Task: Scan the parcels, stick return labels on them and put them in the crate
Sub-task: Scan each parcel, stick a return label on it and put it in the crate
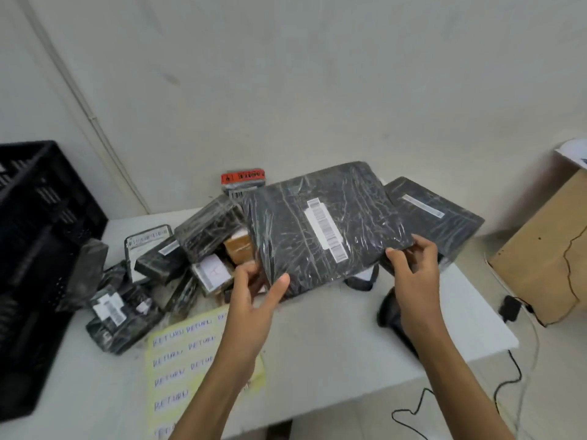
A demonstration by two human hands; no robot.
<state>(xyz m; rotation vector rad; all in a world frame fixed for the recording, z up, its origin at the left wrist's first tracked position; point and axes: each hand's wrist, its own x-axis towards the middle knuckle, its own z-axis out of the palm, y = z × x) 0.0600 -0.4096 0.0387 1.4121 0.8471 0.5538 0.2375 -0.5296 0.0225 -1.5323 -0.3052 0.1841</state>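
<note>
Head camera shows me the left hand (254, 300) and right hand (413, 265) pinching the flat film-wrapped parcel (324, 223) by its near corners; I judge it light, stiffish, slippery.

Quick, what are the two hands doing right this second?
Left hand: grips the lower left corner of the big black parcel.
Right hand: grips the same parcel's lower right edge.
</note>
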